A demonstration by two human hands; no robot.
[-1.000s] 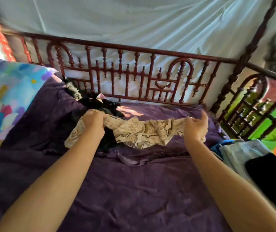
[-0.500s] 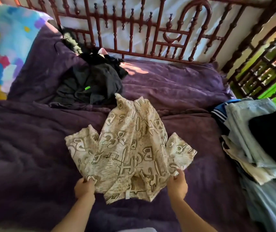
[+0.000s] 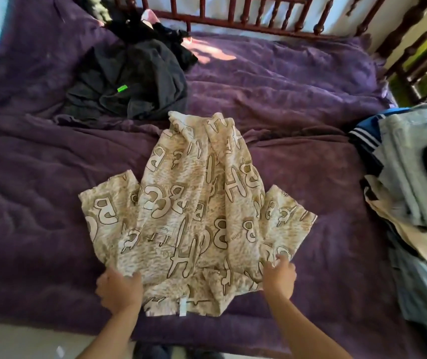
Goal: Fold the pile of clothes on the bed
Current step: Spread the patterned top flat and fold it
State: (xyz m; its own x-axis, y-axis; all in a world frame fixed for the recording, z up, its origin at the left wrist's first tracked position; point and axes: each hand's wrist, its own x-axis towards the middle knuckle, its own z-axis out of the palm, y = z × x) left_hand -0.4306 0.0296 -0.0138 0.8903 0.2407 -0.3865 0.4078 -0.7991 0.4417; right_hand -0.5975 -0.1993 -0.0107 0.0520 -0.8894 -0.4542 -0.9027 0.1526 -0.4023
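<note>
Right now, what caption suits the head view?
Left hand and right hand grip the beige lettered shirt spread on the purple blanket.

Daylit, sun patch far side, blurred edges

The scene is taken in by a single wide-angle camera worn on the head, pointed forward and steeply down from the near edge of the bed [image 3: 310,104]. The cover is viewed from close above, with the patterned shirt [image 3: 202,203] placed at mid-frame. Both forearms are seen entering from the bottom edge, the left hand [image 3: 119,290] and right hand [image 3: 279,279] set low. The wooden rail [image 3: 233,19] is cut by the top edge (nearly the whole width of the mattress is taken in), and the stacked clothes [image 3: 409,177] are cropped at the right
</note>
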